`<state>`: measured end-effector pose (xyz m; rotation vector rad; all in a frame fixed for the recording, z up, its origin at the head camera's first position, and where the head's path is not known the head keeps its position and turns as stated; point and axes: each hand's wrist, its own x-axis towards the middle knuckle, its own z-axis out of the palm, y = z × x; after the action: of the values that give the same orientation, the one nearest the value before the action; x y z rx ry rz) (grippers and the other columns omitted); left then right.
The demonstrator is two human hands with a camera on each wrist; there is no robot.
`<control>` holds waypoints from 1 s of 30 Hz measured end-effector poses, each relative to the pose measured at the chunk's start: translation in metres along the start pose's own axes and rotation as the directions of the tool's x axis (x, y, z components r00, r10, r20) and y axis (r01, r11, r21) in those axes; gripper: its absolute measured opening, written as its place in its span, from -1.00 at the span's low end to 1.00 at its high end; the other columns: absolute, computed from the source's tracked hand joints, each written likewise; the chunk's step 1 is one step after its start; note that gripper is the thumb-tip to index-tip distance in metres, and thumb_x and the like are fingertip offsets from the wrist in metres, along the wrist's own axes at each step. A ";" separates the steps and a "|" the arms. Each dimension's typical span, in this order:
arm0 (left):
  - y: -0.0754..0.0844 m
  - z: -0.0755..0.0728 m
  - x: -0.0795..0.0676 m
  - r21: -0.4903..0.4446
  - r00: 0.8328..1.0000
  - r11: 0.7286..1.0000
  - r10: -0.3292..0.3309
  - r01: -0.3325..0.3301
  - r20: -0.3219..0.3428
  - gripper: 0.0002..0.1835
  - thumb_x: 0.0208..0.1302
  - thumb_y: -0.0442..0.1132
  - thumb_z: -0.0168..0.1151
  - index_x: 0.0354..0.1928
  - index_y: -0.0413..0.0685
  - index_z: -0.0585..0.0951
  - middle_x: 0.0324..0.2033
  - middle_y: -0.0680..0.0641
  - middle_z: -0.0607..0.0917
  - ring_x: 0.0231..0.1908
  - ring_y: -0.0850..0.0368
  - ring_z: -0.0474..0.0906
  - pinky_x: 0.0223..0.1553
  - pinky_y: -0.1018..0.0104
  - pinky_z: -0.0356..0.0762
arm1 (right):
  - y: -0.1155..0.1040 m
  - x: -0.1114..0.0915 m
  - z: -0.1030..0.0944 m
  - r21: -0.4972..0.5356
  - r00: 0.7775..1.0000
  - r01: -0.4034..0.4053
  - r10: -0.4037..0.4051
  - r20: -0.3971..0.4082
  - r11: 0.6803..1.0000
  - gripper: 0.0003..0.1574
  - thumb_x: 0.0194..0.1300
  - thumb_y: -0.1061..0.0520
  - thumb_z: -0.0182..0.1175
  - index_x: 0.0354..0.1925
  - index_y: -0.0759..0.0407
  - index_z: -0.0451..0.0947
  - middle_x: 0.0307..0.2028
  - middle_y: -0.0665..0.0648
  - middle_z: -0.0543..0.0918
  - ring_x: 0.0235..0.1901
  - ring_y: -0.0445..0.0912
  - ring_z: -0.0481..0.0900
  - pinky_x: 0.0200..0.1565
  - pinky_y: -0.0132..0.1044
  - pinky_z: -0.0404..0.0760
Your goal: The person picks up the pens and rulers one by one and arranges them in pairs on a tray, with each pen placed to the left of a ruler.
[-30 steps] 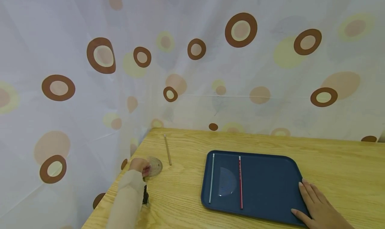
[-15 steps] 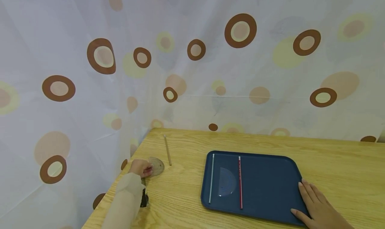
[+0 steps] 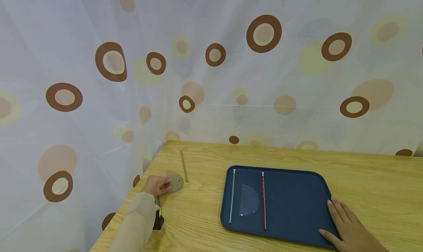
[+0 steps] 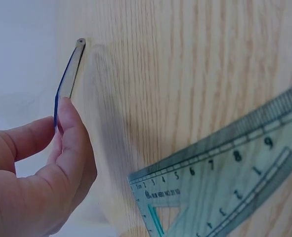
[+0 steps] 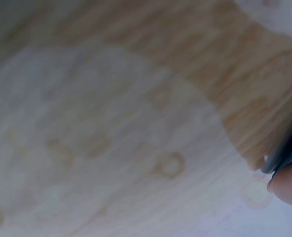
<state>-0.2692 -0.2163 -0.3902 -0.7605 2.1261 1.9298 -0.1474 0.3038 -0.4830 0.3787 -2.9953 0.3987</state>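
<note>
In the head view, my left hand point(image 3: 156, 185) pinches a clear protractor point(image 3: 176, 182) by its left side, over the left part of the table. Seen from the left wrist, this protractor point(image 4: 70, 74) appears nearly edge-on between thumb and fingers. A clear set square point(image 4: 220, 182) lies on the wood beside that hand. My right hand point(image 3: 351, 226) rests with straight fingers on the right rim of a dark blue tray point(image 3: 297, 204). Only a fingertip point(image 5: 290, 185) of it, at the dark tray edge, shows in the right wrist view.
Inside the tray lie a pale green pencil point(image 3: 232, 197), another clear protractor point(image 3: 249, 200) and a red pencil point(image 3: 264, 202). A brown pencil point(image 3: 184, 165) lies on the wooden table point(image 3: 198, 215) beyond the left hand. A patterned curtain point(image 3: 211, 79) hangs behind and at left.
My left hand has shifted slightly to the right, and the pinched protractor has moved with it. The right hand and tray have stayed in place.
</note>
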 end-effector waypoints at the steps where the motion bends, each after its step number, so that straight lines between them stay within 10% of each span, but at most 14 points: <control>1: -0.001 0.001 0.002 0.001 1.000 1.000 0.001 -0.001 -0.003 -0.79 0.28 -0.56 -0.04 -0.09 -0.49 0.50 -0.60 -0.06 0.50 -0.57 0.20 0.47 -0.45 0.47 0.56 | 0.000 0.000 0.001 -0.003 1.000 0.004 -0.004 -0.004 1.000 0.16 0.28 -0.16 0.09 0.36 0.55 -0.30 0.32 0.62 -0.04 0.37 0.29 -0.57 0.03 -0.51 -0.90; 11: -0.047 -0.012 0.097 -0.047 0.985 0.993 0.109 -0.104 0.136 -0.80 0.18 -0.50 0.17 -0.14 -0.42 0.60 -0.45 -0.21 0.64 -0.50 0.10 0.57 -0.38 0.32 0.62 | 0.002 0.000 0.002 0.009 1.000 0.003 -0.003 0.001 1.000 0.16 0.28 -0.16 0.08 0.36 0.54 -0.31 0.32 0.62 -0.05 0.37 0.31 -0.55 0.02 -0.51 -0.90; 13: -0.046 -0.009 0.093 -0.029 0.985 0.994 0.110 -0.107 0.134 -0.77 0.20 -0.49 0.16 -0.10 -0.44 0.58 -0.48 -0.17 0.63 -0.51 0.14 0.55 -0.39 0.36 0.61 | 0.002 0.000 0.001 0.011 1.000 0.001 -0.001 0.004 1.000 0.15 0.28 -0.16 0.08 0.36 0.55 -0.30 0.32 0.62 -0.04 0.37 0.33 -0.53 0.02 -0.50 -0.91; 20: -0.010 0.004 0.007 -0.001 0.987 0.994 0.105 -0.106 0.120 -0.71 0.29 -0.54 -0.03 0.02 -0.59 0.43 -0.52 -0.10 0.57 -0.51 0.22 0.51 -0.39 0.49 0.58 | -0.001 0.000 0.000 -0.001 1.000 -0.006 0.006 0.005 1.000 0.16 0.27 -0.16 0.09 0.36 0.55 -0.28 0.31 0.62 -0.02 0.37 0.34 -0.50 0.02 -0.51 -0.91; 30: -0.008 0.012 0.002 0.030 0.990 0.995 0.089 -0.093 0.111 -0.65 0.31 -0.52 -0.04 0.12 -0.53 0.39 -0.50 -0.03 0.56 -0.51 0.26 0.49 -0.43 0.52 0.55 | 0.000 0.000 0.000 -0.011 1.000 0.005 -0.005 0.000 1.000 0.15 0.28 -0.15 0.09 0.36 0.55 -0.30 0.31 0.62 -0.02 0.37 0.30 -0.56 0.02 -0.53 -0.90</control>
<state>-0.2692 -0.2050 -0.4001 -0.5469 2.1575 1.9242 -0.1472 0.3037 -0.4825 0.3846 -2.9942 0.3810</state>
